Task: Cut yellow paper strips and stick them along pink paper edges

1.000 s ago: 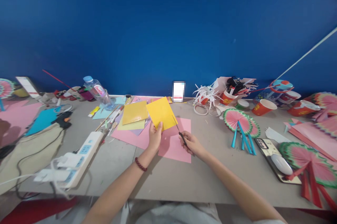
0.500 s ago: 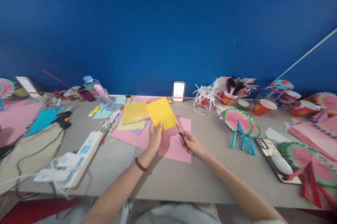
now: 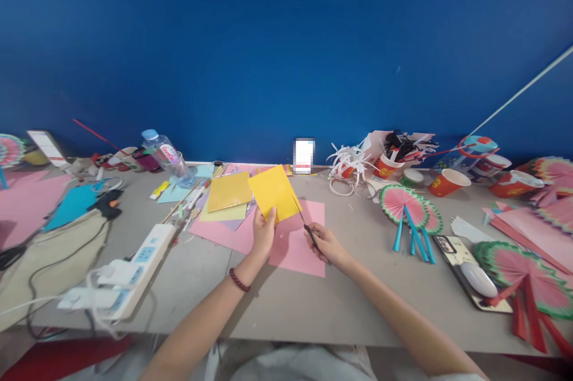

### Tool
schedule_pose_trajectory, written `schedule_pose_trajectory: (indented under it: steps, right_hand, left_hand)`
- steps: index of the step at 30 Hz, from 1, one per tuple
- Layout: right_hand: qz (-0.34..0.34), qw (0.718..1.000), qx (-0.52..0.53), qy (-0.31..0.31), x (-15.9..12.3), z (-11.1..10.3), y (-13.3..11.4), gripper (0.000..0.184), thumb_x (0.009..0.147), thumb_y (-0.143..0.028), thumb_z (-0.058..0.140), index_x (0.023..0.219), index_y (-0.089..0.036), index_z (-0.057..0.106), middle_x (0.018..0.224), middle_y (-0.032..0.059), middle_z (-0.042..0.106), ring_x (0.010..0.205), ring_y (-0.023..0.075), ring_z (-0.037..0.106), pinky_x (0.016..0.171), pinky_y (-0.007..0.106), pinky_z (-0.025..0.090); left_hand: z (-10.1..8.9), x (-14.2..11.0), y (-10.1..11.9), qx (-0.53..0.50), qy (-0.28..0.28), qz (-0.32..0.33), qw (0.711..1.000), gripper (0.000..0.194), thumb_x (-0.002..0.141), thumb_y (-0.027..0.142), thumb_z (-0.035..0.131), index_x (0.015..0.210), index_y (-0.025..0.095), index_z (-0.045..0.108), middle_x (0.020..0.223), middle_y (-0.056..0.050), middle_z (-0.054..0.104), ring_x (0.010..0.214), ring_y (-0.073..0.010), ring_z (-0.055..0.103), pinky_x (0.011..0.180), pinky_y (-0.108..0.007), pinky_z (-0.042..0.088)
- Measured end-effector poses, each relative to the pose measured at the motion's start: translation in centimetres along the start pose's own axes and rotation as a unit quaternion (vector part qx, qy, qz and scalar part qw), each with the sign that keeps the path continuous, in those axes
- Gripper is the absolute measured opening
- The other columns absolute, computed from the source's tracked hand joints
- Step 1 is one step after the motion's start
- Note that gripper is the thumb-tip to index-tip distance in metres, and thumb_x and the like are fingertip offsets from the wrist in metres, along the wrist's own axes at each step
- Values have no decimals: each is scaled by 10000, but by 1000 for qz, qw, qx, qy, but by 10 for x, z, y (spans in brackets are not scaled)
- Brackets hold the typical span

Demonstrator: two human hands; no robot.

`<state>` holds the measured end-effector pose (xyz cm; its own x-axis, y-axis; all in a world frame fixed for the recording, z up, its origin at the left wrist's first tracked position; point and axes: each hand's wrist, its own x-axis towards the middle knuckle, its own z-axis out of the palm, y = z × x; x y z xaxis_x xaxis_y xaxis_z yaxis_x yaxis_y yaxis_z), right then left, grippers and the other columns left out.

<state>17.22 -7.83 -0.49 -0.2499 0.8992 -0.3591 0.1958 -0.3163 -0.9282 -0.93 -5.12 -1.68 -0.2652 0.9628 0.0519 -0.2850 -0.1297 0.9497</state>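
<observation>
My left hand [image 3: 265,230] pinches a yellow square sheet of paper [image 3: 274,193] by its lower corner, thumb on the near face. In my right hand [image 3: 326,243] is a pair of dark-handled scissors [image 3: 310,232], its blades pointing up and left at the sheet's right corner. Whether the blades are cutting into the paper, I cannot tell. Beneath both hands lies pink paper [image 3: 298,252] on the grey table [image 3: 268,306]. Behind and left of the yellow sheet, a packet of gold-yellow paper [image 3: 230,191] rests on other coloured sheets.
A white power strip [image 3: 143,267] and a plastic bottle [image 3: 168,157] stand to the left. A phone [image 3: 304,156] leans against the blue wall. On the right are folded paper fans [image 3: 405,208], paper cups [image 3: 449,182], and a mouse [image 3: 478,279] on a phone [image 3: 452,255].
</observation>
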Motion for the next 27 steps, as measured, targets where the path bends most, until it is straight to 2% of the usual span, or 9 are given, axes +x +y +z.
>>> schedule_pose_trajectory:
  steps: [27]
  right_hand:
    - [14,1000,16,7,-1,1,-5,388,707,-570,613,779,-228,445,508,-109,455,326,28,337,291,141,229]
  left_hand:
    - [2,0,1,-8,11,-5,1000,421,809,420,650,1157,223,517,1201,-102,628,1063,-213,624,855,-330,512]
